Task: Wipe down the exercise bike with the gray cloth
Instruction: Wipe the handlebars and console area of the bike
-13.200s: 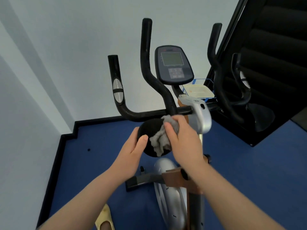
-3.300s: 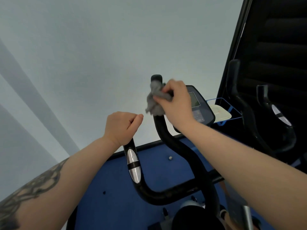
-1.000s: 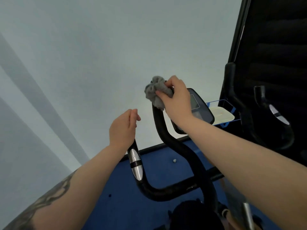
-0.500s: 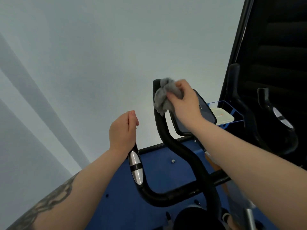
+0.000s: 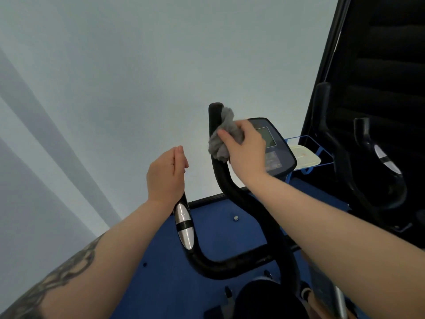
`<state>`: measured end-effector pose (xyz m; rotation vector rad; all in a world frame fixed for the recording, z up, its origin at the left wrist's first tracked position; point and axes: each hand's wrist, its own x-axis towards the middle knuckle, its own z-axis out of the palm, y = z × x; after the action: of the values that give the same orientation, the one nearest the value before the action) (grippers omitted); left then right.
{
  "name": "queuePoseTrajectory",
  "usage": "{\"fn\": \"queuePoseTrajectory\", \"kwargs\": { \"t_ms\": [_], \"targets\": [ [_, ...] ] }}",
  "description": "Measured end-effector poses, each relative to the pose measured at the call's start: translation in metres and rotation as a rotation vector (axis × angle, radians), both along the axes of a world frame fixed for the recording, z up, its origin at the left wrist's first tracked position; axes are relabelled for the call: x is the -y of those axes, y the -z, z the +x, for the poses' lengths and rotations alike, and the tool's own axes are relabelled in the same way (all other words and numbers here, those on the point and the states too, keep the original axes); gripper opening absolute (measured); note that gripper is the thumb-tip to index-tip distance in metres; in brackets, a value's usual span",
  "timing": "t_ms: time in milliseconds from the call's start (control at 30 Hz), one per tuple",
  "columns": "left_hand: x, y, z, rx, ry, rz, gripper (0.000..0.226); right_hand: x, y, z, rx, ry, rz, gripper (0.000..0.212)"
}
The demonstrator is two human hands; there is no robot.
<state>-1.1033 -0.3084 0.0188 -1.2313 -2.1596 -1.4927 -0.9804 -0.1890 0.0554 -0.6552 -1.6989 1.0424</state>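
Observation:
The exercise bike's black handlebar (image 5: 230, 265) curves up in front of me, with a dark console (image 5: 276, 155) behind it. My right hand (image 5: 247, 149) is shut on the crumpled gray cloth (image 5: 220, 141), pressing it against the tall inner upright bar (image 5: 215, 113) just below its bare tip. My left hand (image 5: 166, 173) rests against the top of the outer left grip, fingers straight and not curled round it. The silver pulse sensor (image 5: 184, 224) shows just below that hand. The black seat (image 5: 264, 300) is at the bottom edge.
A blue wire rack holding a cream tray (image 5: 304, 157) stands behind the console. A large black machine (image 5: 379, 77) and more black handles (image 5: 377, 162) fill the right side. A pale wall is close ahead, above the blue floor (image 5: 213, 229) with a small round object (image 5: 235, 218).
My right hand has slid the cloth down from the top of the upright bar, uncovering its tip. My left hand, a fist on the grip 3.3 s ago, has straightened its fingers.

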Motion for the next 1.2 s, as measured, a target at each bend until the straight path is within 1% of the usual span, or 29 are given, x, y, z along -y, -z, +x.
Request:
{"fn": "queuePoseTrajectory", "kwargs": {
  "t_ms": [67,200,233,300,367,433,533,567,600,633,667,700,733,833,900,967,1033,1067,1100,1167,1200],
  "targets": [
    [0.0,0.0,0.001,-0.003,0.0,0.001,0.045,-0.004,0.006,0.008,0.051,-0.027,-0.032,0.015],
    [0.0,0.0,0.0,0.004,0.001,0.0,0.046,-0.012,-0.023,-0.008,-0.136,-0.018,-0.067,0.013],
    [0.0,0.0,0.001,0.005,0.002,-0.001,0.046,-0.009,-0.021,-0.012,-0.149,-0.008,-0.063,0.013],
    [0.0,-0.001,0.001,0.01,0.005,0.003,0.046,-0.001,-0.009,-0.01,-0.079,0.016,-0.031,0.015],
    [-0.001,0.0,0.001,0.006,0.007,0.008,0.046,-0.004,0.001,0.0,0.008,-0.04,-0.068,0.015],
    [-0.001,0.0,0.001,0.008,0.01,0.007,0.046,-0.014,-0.01,0.007,0.019,-0.072,-0.073,0.015],
    [0.0,0.0,0.001,0.009,0.013,0.008,0.047,-0.014,-0.036,-0.004,-0.126,-0.084,0.004,0.005],
    [0.001,0.0,0.001,0.008,0.017,0.01,0.047,-0.006,-0.038,-0.008,-0.138,-0.09,0.048,0.009],
    [0.001,0.0,0.001,0.007,0.022,0.01,0.048,0.001,-0.036,-0.01,-0.11,-0.071,0.119,0.017],
    [0.001,0.0,0.001,0.005,0.025,0.009,0.048,0.002,-0.033,-0.008,-0.038,-0.023,0.21,0.025],
    [0.001,0.0,0.001,0.0,0.026,0.007,0.048,-0.002,-0.031,-0.005,0.055,0.047,0.347,0.03],
    [0.001,0.0,0.0,-0.003,0.026,0.006,0.048,-0.006,-0.033,-0.001,0.145,0.085,0.471,0.032],
    [0.0,0.0,0.0,-0.003,0.027,0.007,0.048,-0.015,-0.036,0.002,0.192,0.096,0.592,0.03],
    [0.001,0.001,0.0,0.003,0.034,0.015,0.047,-0.019,-0.053,-0.005,0.205,0.067,0.806,0.015],
    [0.001,0.001,-0.001,0.007,0.033,0.017,0.047,-0.01,-0.047,-0.014,0.376,0.18,1.105,0.015],
    [0.001,-0.001,0.0,0.014,0.04,0.018,0.048,-0.009,-0.036,-0.012,0.512,0.248,1.32,0.012],
    [0.001,-0.001,0.001,0.014,0.042,0.016,0.049,-0.01,-0.028,-0.004,0.656,0.209,1.527,0.01],
    [0.001,-0.001,0.001,0.012,0.045,0.014,0.049,-0.013,-0.029,0.0,0.691,0.157,1.602,0.01],
    [0.001,0.0,0.0,0.012,0.047,0.015,0.049,-0.017,-0.033,0.001,0.686,0.119,1.643,0.011],
    [0.001,0.001,-0.001,0.025,0.05,0.024,0.048,-0.027,-0.045,-0.004,0.578,0.074,1.538,0.013],
    [0.0,0.002,-0.002,0.025,0.052,0.03,0.047,-0.029,-0.05,-0.008,0.528,0.095,1.462,0.013]
  ]
}}
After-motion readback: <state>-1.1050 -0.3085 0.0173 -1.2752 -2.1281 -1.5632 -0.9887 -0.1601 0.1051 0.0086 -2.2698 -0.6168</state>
